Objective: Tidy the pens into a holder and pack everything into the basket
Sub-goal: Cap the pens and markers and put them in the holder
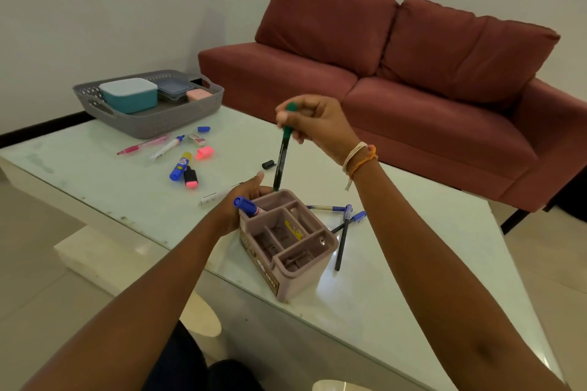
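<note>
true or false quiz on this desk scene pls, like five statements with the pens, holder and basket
1. The right hand grips a green-capped marker upright over the holder. True.
2. The left hand lies flat on the table, away from the holder. False: it grips the holder's far side.
3. A blue-capped marker already sits in the holder. True.
4. The grey basket has nothing in it. False: it holds a teal box and other small containers.
5. Ballpoint pens lie on the table right of the holder. True.
</note>
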Demonstrator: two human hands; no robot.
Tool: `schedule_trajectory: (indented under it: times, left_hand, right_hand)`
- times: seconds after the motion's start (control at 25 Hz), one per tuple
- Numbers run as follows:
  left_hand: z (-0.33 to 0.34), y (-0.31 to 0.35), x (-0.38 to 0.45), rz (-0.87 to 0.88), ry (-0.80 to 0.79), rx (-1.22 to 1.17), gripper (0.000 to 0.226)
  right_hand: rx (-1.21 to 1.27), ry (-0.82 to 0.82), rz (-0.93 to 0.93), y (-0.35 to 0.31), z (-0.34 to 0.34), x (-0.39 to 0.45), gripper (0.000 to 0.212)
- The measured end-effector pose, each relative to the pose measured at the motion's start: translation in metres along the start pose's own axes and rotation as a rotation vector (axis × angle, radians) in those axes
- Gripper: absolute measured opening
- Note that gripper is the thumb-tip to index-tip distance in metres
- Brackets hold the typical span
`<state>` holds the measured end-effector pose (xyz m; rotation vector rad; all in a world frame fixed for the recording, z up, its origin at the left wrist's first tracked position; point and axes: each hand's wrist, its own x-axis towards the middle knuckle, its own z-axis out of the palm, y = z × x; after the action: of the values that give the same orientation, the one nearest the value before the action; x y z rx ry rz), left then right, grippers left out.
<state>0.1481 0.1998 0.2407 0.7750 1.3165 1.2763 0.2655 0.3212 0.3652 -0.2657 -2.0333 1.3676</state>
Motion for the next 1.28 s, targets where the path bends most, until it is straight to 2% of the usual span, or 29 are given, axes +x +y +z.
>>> schedule_trajectory:
  times: [0.08,0.2,0.28,0.36,0.4,0.48,0.52,0.6,0.68,0.92,1.04,1.12,1.28]
  left_hand:
    - [-0.002,-0.001,-0.001,-0.004,0.009,-0.044,0.066]
    - [-0.003,-0.004,-0.001,0.009,0.038,-0.075,0.063]
    - [0.000,-0.004,-0.005,0.053,0.109,-0.050,0.046]
    - [-0.002,-0.006,-0.008,0.177,0.169,0.243,0.015]
    - [-0.002,-0.006,-0.009,0.231,0.170,0.351,0.004]
    - [-0.003,-0.006,-0.008,0.240,0.158,0.423,0.010]
    - [-0.002,-0.005,-0.010,0.241,0.164,0.435,0.015]
    - [-0.001,-0.005,-0.011,0.242,0.165,0.407,0.015]
    - [-0.002,-0.007,-0.010,0.275,0.143,0.359,0.019]
    - [0.000,-0.009,-0.004,0.261,0.192,0.400,0.010]
    - [0.003,-0.005,0.000,0.204,0.188,0.127,0.032]
    - [0.003,0.000,0.013,0.206,0.249,0.071,0.035]
    - [0.003,0.007,0.038,0.242,0.432,0.145,0.027]
  right_hand:
    - [-0.221,-0.140,-0.006,0.002,0.008,-0.002,0.016]
    - [-0.346,-0.288,0.049,0.004,0.014,-0.007,0.021]
    - [-0.407,-0.376,0.138,0.004,0.012,-0.011,0.023]
    - [-0.447,-0.384,0.248,0.002,0.005,-0.013,0.027]
    - [-0.418,-0.350,0.333,0.001,0.000,-0.014,0.028]
    - [-0.347,-0.313,0.589,0.002,-0.007,-0.016,0.026]
    - [-0.400,-0.367,0.743,0.002,-0.009,-0.018,0.023]
    - [-0.618,-0.609,0.990,0.006,-0.005,-0.026,0.024]
    - [-0.676,-0.769,1.069,0.013,0.002,-0.033,0.031]
    - [-0.665,-0.693,1.015,0.017,0.008,-0.032,0.033]
    - [-0.642,-0.610,0.985,0.002,-0.010,-0.015,0.029]
    - [-0.660,-0.506,0.948,-0.004,-0.029,0.003,0.027]
    - [-0.758,-0.327,0.936,0.011,-0.063,0.040,0.030]
